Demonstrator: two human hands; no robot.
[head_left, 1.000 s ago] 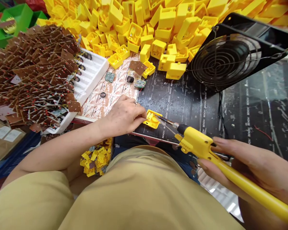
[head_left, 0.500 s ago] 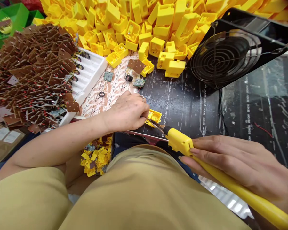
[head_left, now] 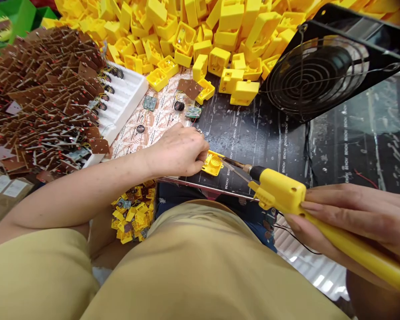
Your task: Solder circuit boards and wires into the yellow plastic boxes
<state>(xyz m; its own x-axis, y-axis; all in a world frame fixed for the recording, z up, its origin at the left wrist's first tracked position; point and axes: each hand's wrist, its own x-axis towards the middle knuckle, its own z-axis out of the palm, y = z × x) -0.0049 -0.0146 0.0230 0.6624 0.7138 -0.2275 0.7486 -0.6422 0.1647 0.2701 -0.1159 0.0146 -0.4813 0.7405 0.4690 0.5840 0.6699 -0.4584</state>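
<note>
My left hand (head_left: pixel 180 149) is closed, its fingertips holding the left end of a small yellow plastic case (head_left: pixel 215 164) at the bench's front edge. The case lies with its hollow side up and shows a round patch of holes. Its left end is hidden behind my fingers. In my right hand (head_left: pixel 356 218) is a yellow soldering iron (head_left: pixel 282 189), gripped by its long handle. The iron's dark metal tip points left and reaches the case's upper right edge; whether it touches I cannot tell. A thin straight wire or rod runs beside the tip.
A heap of yellow cases (head_left: pixel 173 26) fills the back. Brown circuit boards (head_left: pixel 43 89) are piled at left on a white foam tray (head_left: pixel 126 95). A black fan (head_left: pixel 320 66) stands back right. Loose green boards (head_left: pixel 150 103) lie mid-bench; more yellow parts (head_left: pixel 133 218) sit below the edge.
My right hand has drawn the soldering iron back to the right, uncovering more of the yellow case. My left hand stays in place on the case.
</note>
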